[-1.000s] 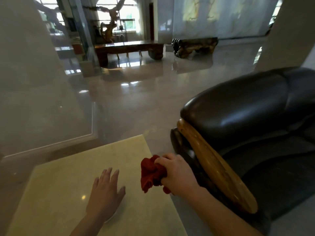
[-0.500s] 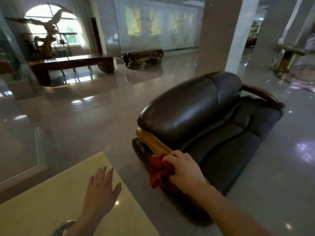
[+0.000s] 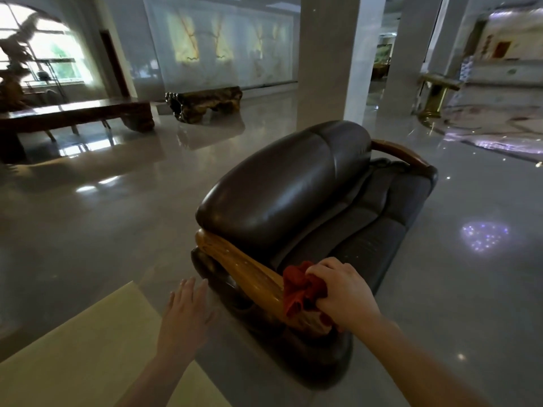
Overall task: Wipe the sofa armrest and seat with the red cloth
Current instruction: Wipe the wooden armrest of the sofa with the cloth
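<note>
A dark leather sofa (image 3: 282, 183) stands on the glossy floor ahead of me, seen end-on. Its near armrest (image 3: 235, 261) is a long strip of polished light wood running down toward me. My right hand (image 3: 342, 292) grips the bunched red cloth (image 3: 299, 284) and presses it on the lower part of that armrest. The dark seat cushion (image 3: 367, 245) lies just beyond my right hand. My left hand (image 3: 185, 314) hovers with fingers spread, holding nothing, over the gap between the table and the sofa.
A pale yellow tabletop (image 3: 88, 348) sits at the lower left beside the sofa. White pillars (image 3: 326, 57) rise behind the sofa. A long wooden bench (image 3: 73, 116) and a carved stump bench (image 3: 205, 102) stand far left. Shiny floor surrounds the sofa.
My right hand has carried the red cloth from over the table onto the wooden armrest and slid it down along it. My view swung right. The left hand lifted off the table.
</note>
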